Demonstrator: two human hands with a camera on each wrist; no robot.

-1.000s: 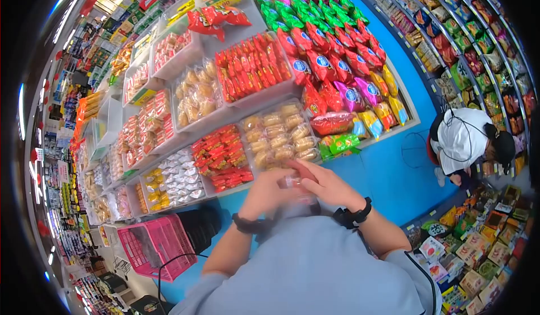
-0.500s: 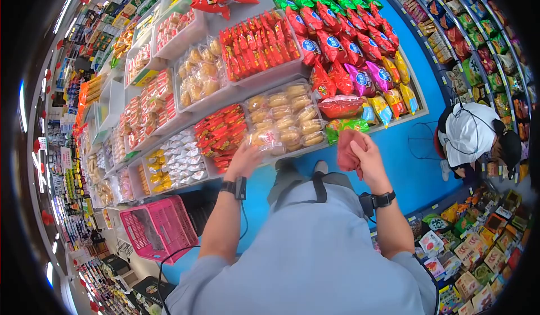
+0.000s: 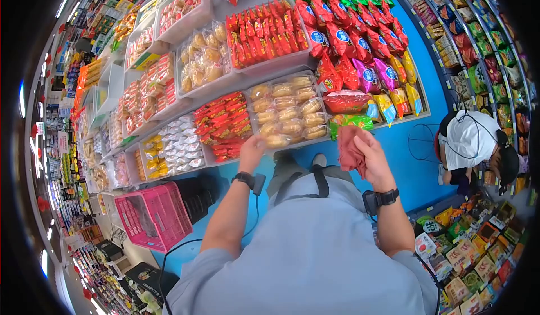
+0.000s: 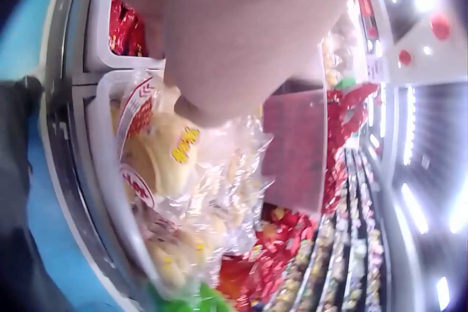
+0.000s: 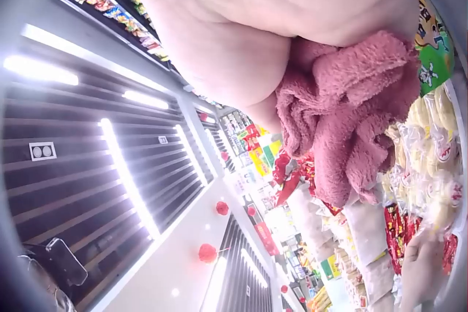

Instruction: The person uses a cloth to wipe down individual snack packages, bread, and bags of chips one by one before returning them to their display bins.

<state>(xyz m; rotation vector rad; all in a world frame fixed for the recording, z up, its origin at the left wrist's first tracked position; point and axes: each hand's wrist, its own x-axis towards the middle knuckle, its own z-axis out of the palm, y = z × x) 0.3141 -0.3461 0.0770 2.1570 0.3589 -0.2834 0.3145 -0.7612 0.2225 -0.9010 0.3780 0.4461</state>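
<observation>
My right hand [image 3: 368, 155] grips a crumpled dusty-pink cloth [image 5: 351, 114], its fluffy folds hanging below the palm in the right wrist view. My left hand [image 3: 251, 153] is at the near-left corner of a bin of clear-wrapped bread rolls [image 3: 289, 112]. Its fingertips are right at a wrapped roll [image 4: 172, 144] with red and yellow print. In the left wrist view the back of the hand hides part of the rolls, and I cannot tell whether the fingers pinch that wrapper.
Left of the rolls lie red snack packets [image 3: 222, 127]; behind stands a tub of red packets [image 3: 267, 37]. Bagged snacks [image 3: 343, 39] line the display's right side. A pink basket [image 3: 154, 216] stands at lower left. A person in a white top [image 3: 469, 138] bends at the right.
Both hands were together low before the display, then parted, the right with the cloth. Since then the left hand has shifted slightly right, and the printed roll packet sits lower in the bin.
</observation>
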